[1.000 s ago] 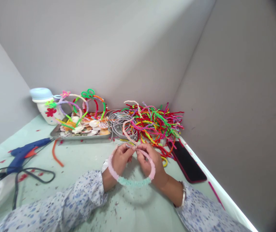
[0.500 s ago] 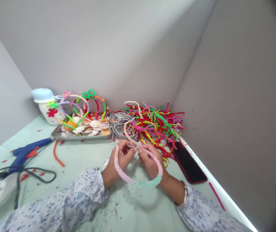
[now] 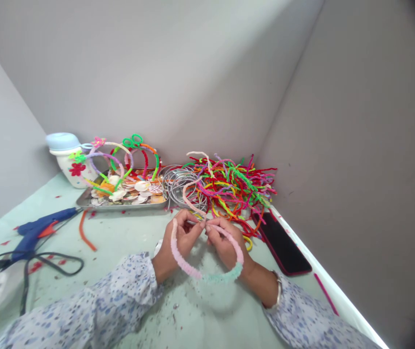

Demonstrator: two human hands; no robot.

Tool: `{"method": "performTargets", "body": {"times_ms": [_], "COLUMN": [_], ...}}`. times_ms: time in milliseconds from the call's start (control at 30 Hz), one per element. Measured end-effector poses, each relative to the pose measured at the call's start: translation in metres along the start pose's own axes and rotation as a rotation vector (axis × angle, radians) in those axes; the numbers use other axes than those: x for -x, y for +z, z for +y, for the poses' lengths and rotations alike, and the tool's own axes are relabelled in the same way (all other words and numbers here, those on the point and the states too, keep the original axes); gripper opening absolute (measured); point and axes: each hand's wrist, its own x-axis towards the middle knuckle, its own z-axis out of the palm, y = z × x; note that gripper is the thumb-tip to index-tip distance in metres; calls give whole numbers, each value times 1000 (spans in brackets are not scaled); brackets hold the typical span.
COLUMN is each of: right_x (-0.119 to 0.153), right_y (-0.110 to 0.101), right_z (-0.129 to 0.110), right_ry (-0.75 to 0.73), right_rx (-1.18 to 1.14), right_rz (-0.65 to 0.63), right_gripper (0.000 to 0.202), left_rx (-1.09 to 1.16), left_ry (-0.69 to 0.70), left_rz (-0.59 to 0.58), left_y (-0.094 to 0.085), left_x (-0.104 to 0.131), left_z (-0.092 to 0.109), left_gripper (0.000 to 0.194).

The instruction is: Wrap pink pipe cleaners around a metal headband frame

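Toward the far right corner of the worktop (image 3: 131, 237) lies a heap of fuzzy stems (image 3: 236, 186), probably kept there for easy reach. Over the worktop's middle, a pink-and-mint hoop (image 3: 222, 277) is held up off the surface, perhaps for access all round. The left hand (image 3: 185, 237) and right hand (image 3: 224, 245) each have a grip pinching its far side, seemingly steadying it where a peach stem (image 3: 189, 198) rises.
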Motion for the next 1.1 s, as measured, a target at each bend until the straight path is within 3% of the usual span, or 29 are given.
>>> {"method": "performTargets", "body": {"times_ms": [167,333,467,833,1100], "right_x": [1,0,0,0,2], "right_y": [0,1,-1,0,1], "right_z": [-2,0,1,1,6], "right_ry": [-104,-115,-113,-221,-284], "right_rx": [133,184,182,223,290], "right_rz": [33,28,29,47,32], "right_gripper": [11,12,11,10,11], "left_rx": [81,76,53,-83,114], "left_ry": [-121,-181,-153,-110,-170], "left_rz": [-15,-61,-91,-33,-78], "left_y": [0,-1,1,-3,1], "left_x": [0,-3,-4,0,-4], "left_z": [3,-2,-4,10,-2], "left_gripper": [16,17,20,23,20]}}
